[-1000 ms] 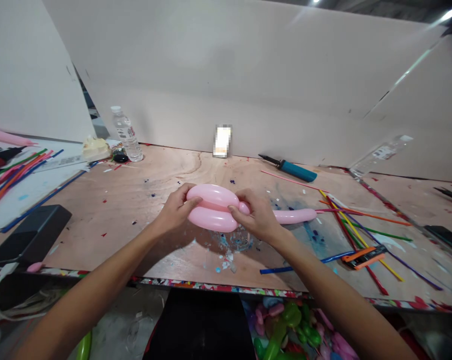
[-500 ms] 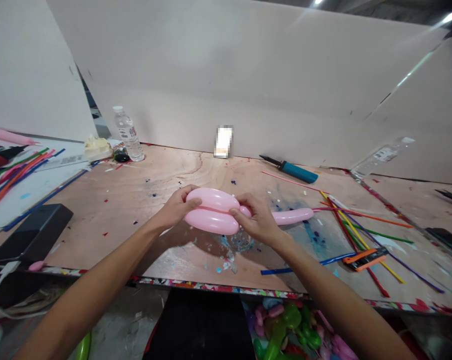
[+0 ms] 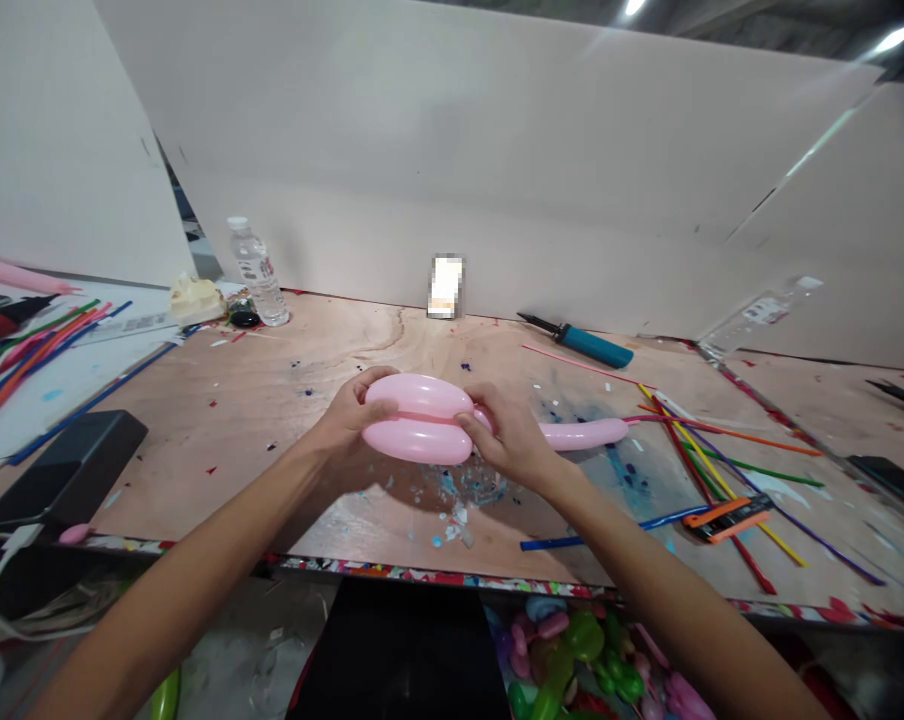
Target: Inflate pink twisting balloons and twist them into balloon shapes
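Note:
A pink modelling balloon (image 3: 422,440) is held above the table, folded so that two fat segments lie side by side. My left hand (image 3: 354,415) closes round its left end, thumb across the front. At the right end, my right hand (image 3: 501,430) grips where the segments meet, its thumb pressed against the near one. A small pink bulge shows behind my right fingers. Beyond that hand the balloon's thinner tail (image 3: 587,434) stretches right to a limp, uninflated tip. The twist itself is hidden by my right fingers.
Loose uninflated balloons (image 3: 711,460) and an orange-black cutter (image 3: 728,518) lie at right. A blue hand pump (image 3: 594,346) rests near the back wall. Plastic bottles (image 3: 261,275) stand left and lean (image 3: 763,315) right. A black box (image 3: 69,470) sits front left. Finished balloons (image 3: 579,650) fill the space below the edge.
Both hands and the folded balloon have shifted slightly left. The grip looks the same, and the tail still points right.

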{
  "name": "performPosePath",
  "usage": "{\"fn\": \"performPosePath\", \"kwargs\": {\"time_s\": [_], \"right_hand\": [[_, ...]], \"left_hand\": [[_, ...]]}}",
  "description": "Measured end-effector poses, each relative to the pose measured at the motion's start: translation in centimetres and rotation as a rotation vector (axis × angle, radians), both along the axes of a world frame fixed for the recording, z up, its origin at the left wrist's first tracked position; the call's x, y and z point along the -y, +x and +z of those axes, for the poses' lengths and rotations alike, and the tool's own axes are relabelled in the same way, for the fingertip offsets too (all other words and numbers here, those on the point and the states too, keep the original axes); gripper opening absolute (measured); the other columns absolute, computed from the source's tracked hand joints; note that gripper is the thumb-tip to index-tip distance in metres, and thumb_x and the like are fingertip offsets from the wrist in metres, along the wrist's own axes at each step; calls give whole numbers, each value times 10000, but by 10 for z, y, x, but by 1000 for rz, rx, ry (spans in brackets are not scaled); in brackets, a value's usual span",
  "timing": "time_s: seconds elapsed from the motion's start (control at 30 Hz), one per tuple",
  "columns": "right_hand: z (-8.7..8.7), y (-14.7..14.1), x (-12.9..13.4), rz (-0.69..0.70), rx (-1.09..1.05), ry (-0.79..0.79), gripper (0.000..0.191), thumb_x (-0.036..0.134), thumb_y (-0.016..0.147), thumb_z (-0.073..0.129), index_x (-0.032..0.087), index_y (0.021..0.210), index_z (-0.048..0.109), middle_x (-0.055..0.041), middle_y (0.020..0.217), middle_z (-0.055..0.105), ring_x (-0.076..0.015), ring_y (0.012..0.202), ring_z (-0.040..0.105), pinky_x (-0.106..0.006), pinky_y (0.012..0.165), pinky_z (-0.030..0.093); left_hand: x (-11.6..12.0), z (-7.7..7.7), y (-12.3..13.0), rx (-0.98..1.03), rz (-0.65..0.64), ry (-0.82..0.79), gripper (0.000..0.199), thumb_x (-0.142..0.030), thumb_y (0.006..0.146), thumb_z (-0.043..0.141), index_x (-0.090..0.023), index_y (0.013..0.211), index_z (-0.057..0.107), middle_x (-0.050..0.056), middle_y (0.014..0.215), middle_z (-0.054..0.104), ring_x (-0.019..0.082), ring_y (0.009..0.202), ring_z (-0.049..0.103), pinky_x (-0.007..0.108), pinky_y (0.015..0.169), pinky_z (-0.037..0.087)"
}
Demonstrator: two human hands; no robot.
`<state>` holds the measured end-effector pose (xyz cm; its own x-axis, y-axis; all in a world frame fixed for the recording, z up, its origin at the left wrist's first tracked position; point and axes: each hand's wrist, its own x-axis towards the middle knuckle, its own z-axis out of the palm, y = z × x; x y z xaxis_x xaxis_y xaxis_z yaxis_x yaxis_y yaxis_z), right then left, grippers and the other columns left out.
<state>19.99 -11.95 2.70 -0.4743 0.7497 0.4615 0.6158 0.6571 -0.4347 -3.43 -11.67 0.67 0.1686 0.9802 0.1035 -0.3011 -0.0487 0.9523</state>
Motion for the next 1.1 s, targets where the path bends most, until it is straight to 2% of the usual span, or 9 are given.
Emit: {"fn": "performPosePath", "kwargs": {"time_s": [0.1,0.23,0.33,0.43,0.6,0.77,0.87,0.97,1.1], "right_hand": [[-5,2,0,-5,0,26,172,329,899,496,199,995,554,-71,899,671,-212,792,622,-328,710,454],[-13,4,2,23,-16,-1,158,310,912,475,201,995,555,-72,900,670,-209,802,625,-328,710,459],[-14,2,4,66,-93,-11,122,292,914,476,207,971,544,-50,839,656,-184,738,613,-304,662,455],[-12,-1,4,97,-186,-23,98,297,916,478,214,940,525,-35,802,636,-169,701,605,-284,619,448],[-11,-4,-3,62,-133,-18,126,331,907,496,215,950,519,-36,787,640,-180,681,602,-290,603,422],[-11,-5,-13,39,-46,-106,191,372,900,491,194,954,535,-71,881,647,-207,780,607,-323,689,437],[-5,-6,-18,55,-59,-194,195,377,897,490,194,958,522,-63,895,642,-194,785,603,-308,682,434],[2,-6,-23,81,-73,-317,201,388,899,475,196,952,501,-44,831,640,-168,715,591,-286,640,425],[8,-9,-30,99,-92,-407,155,338,888,466,201,953,497,-13,763,627,-142,647,569,-260,598,407]], "left_hand": [[1,3,-3,-107,-86,-11,664,-276,552,787,-189,1171,562,89,1073,640,210,865,620,285,660,505],[-2,7,-8,-317,-224,5,605,-230,520,802,-167,1098,637,86,1064,674,244,918,630,316,707,516],[-1,8,-7,-251,-278,-14,552,-268,560,789,-142,1082,659,97,1012,698,244,859,651,314,679,515],[0,6,-5,-158,-327,-5,556,-305,600,773,-112,1108,656,118,1011,701,246,874,652,321,728,510],[-6,-2,-7,-185,-303,-6,548,-297,612,782,-109,1109,648,114,1002,700,216,840,645,291,703,499],[-13,-4,-11,-191,-329,-32,520,-306,617,786,-120,1086,662,114,988,699,203,800,642,269,645,493],[-14,-5,-9,-128,-320,-87,499,-348,666,764,-102,1086,653,131,943,699,190,732,641,269,615,492],[-12,-7,-5,-28,-310,-147,493,-345,676,768,-104,1087,641,138,944,696,187,707,643,275,606,498],[-9,-10,1,127,-261,-229,412,-341,698,763,-148,1029,611,73,836,667,152,631,617,273,573,499]]}}
